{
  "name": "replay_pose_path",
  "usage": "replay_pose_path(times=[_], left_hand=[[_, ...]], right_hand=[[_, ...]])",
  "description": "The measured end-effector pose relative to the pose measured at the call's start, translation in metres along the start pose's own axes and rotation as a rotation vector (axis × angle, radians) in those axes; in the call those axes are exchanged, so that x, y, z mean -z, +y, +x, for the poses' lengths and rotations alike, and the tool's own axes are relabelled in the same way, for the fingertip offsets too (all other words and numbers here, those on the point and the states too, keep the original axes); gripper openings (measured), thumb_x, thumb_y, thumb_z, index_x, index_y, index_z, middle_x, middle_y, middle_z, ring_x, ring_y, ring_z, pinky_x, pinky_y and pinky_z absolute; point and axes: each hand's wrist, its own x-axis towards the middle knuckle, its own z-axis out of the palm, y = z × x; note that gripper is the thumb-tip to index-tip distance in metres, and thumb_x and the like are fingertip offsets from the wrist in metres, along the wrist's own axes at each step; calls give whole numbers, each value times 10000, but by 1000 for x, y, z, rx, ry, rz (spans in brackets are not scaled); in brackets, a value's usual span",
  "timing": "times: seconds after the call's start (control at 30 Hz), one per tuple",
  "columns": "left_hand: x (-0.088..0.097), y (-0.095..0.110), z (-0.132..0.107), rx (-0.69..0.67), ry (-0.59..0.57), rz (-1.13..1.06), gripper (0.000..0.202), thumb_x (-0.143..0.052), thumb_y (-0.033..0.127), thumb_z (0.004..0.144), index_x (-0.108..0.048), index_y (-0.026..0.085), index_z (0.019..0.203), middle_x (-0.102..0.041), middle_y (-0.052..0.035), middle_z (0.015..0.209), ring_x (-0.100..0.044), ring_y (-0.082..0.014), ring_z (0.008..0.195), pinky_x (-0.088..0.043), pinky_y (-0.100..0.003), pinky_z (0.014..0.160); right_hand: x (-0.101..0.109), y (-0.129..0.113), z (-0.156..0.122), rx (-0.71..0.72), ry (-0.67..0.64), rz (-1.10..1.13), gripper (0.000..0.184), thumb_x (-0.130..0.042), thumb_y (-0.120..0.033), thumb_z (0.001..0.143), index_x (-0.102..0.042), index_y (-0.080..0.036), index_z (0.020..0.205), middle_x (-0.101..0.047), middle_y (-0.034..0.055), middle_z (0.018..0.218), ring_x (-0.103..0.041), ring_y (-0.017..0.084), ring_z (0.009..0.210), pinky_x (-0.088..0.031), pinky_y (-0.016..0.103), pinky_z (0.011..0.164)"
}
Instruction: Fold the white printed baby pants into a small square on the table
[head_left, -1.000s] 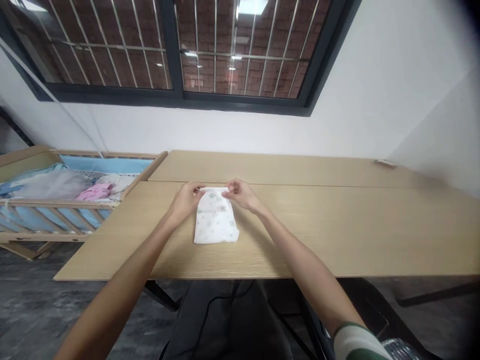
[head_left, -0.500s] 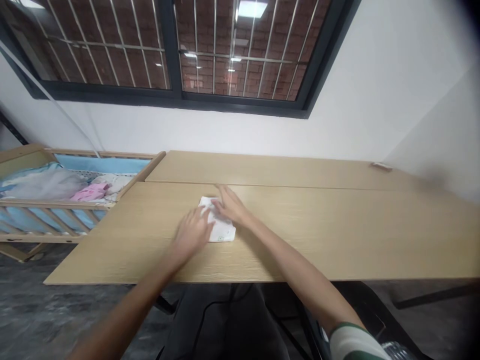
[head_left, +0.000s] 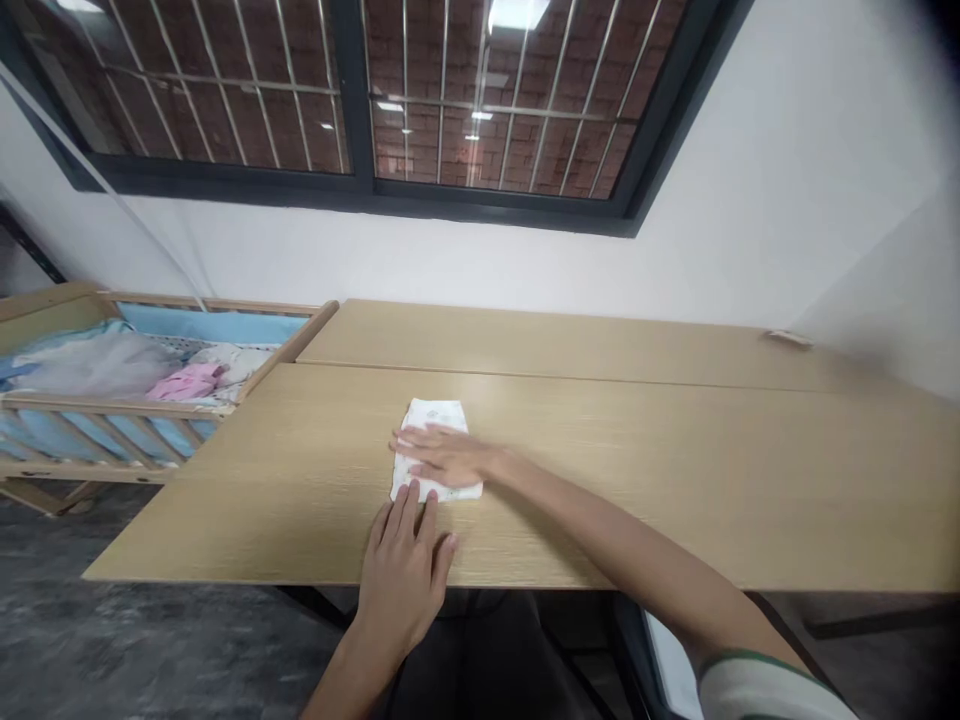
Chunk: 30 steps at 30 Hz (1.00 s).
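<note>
A small folded white cloth [head_left: 441,413] with faint printed marks lies flat on the wooden tabletop [head_left: 645,480]. Across its middle rests my right hand [head_left: 442,455], palm down with the fingers stretched out to the left. My left hand [head_left: 405,560] is nearer to me, at the front part of the table, its fingers extended and their tips at the cloth's near edge. Neither hand grips the cloth. The part of the cloth under my right palm is hidden.
To the left stands a wooden crib [head_left: 150,405] with blue lining, a pink cloth [head_left: 187,382] and white bedding inside. A small flat pale object [head_left: 787,339] lies at the table's far right. Behind the table is a white wall with a barred window [head_left: 495,110].
My right hand has come down flat onto the cloth. My left hand has drawn back toward me, to the cloth's near edge. The cloth now appears flatter and more fully visible.
</note>
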Motion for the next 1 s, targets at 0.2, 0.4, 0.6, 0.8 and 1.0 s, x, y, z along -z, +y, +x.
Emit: replay_pose_path(times=[0.2, 0.4, 0.6, 0.8, 1.0], left_hand=[[-1, -3, -1, 6, -26, -34, 483, -460, 354, 1016, -514, 154, 1453, -492, -177, 1525, -461, -325, 1417, -441, -484, 1114], [-4, -8, 1, 21, -22, -104, 448, -470, 331, 1013, -545, 157, 1418, -522, -176, 1498, -482, -336, 1399, -445, -527, 1114], [-5, -70, 8, -118, -65, -430, 294, -432, 283, 1041, -657, 226, 1223, -699, -64, 1288, -635, -216, 1223, -510, -415, 1073], [-9, -102, 27, -197, -82, -336, 240, -514, 325, 1008, -681, 211, 1136, -689, -83, 1294, -635, -278, 1170, -505, -487, 1035], [5, -91, 28, -67, -132, -423, 272, -404, 346, 1043, -642, 224, 1095, -721, -83, 1130, -652, -262, 1085, -504, -475, 990]], right_hand=[[18, 69, 21, -133, 128, -141, 631, -257, -521, 1072, -216, -228, 1630, -143, 32, 1687, -99, 224, 1572, -58, 442, 1288], [15, 58, 17, -139, 210, -194, 639, -294, -500, 1066, -222, -210, 1630, -171, 63, 1692, -101, 244, 1573, -53, 466, 1283], [19, -13, -42, -157, 416, -47, 654, -456, -520, 1024, -304, -242, 1596, -353, 125, 1620, -343, 309, 1476, -307, 499, 1183], [4, -56, -95, -236, 207, 1, 632, -640, -553, 914, -539, -215, 1438, -577, 137, 1418, -531, 324, 1284, -355, 495, 1108], [-9, -76, -108, -224, 211, 12, 617, -626, -231, 853, -508, -184, 1457, -542, 151, 1463, -503, 308, 1312, -334, 475, 1108]])
